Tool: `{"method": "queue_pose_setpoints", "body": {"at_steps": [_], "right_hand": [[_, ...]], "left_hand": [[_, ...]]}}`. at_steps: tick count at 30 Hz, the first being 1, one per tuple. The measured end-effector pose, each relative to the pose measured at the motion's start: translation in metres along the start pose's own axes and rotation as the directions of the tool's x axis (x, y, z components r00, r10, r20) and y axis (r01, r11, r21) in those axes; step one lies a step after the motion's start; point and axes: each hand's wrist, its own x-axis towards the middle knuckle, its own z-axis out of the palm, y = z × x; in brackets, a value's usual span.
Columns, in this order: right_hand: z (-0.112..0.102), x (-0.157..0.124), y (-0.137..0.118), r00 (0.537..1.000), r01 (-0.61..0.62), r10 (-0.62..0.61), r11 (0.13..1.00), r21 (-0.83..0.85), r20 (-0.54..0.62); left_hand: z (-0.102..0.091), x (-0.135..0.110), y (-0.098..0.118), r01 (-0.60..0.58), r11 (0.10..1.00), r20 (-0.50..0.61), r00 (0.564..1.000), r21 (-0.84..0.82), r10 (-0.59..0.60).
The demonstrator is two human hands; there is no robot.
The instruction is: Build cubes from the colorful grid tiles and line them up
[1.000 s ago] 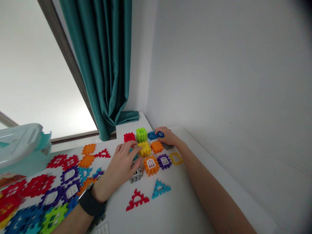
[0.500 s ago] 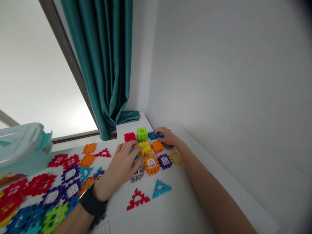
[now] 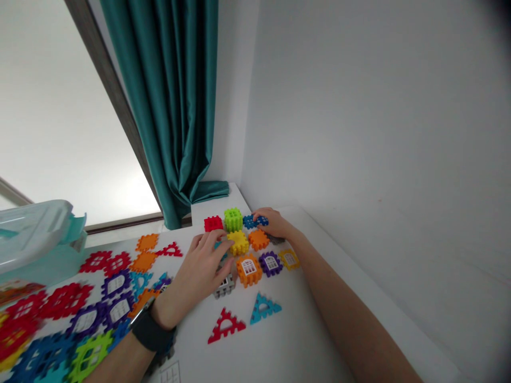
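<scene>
My left hand (image 3: 203, 265), its fingers bent and spread apart, hovers over or rests on a light blue notched piece (image 3: 222, 257), partly covered. Its index fingertip is at the left side of a stack of yellow tiles (image 3: 238, 242). Below the thumb lies a grey window tile (image 3: 224, 288). My right hand (image 3: 273, 222) has its fingers curled on blue window tiles (image 3: 249, 221); a grey tile (image 3: 276, 240) shows under its palm. Near the hands stand a green block (image 3: 233, 219), a red block (image 3: 213, 223) and orange tiles (image 3: 258, 240).
An orange window block (image 3: 249, 270), a purple tile (image 3: 271, 264) and a yellow tile (image 3: 289, 259) form a front row. Red (image 3: 225, 325) and light blue triangles (image 3: 264, 308) lie nearer. Many loose tiles and a teal-lidded tub (image 3: 43, 239) are left; the wall (image 3: 359, 159) is right.
</scene>
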Motion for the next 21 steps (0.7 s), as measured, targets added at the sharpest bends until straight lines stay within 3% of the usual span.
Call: {"method": "queue_pose_setpoints", "body": {"at_steps": [21], "right_hand": [[-0.0025, -0.0003, -0.0013, 1.0, -0.013, 0.013, 1.0, -0.006, 0.001]], "left_hand": [[-0.0001, 0.0003, -0.0005, -0.009, 1.0, 0.021, 1.0, 0.025, 0.009]]}}
